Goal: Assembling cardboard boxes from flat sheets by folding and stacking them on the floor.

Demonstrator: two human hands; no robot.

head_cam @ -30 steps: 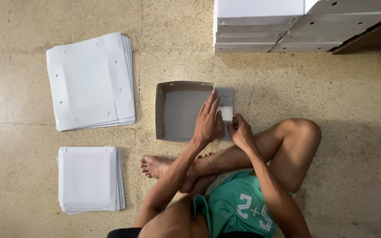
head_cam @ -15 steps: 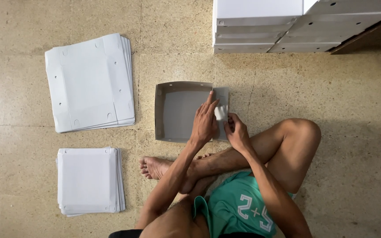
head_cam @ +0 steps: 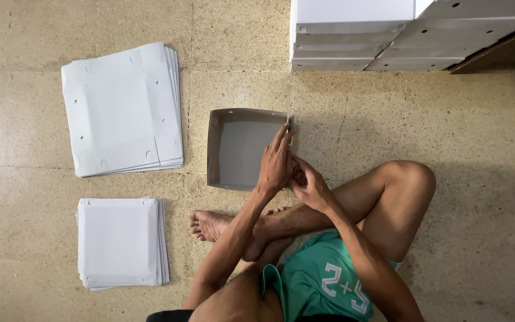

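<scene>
Head view: grey cardboard tray [head_cam: 239, 149] on floor [head_cam: 478, 197], ahead-left of both hands. Left hand [head_cam: 276, 164] lies flat along tray's right wall [head_cam: 289, 128], fingers [head_cam: 282, 136] together, pointing away from body. Right hand [head_cam: 311, 185] just behind, touching left; grip hidden, cannot tell. Wall's long axis runs same way as left fingers. Left hand nearer. Flat sheet stacks [head_cam: 123, 110] well left.

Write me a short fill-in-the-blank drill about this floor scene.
1. Both hands, the left hand and the right hand, work at the ____ side wall of the grey folded box.
2. To the left of the box lie ____ stacks of flat white sheets, the larger stack and the smaller stack.
3. The person sits on the ____.

Missing words: right; two; floor
</scene>
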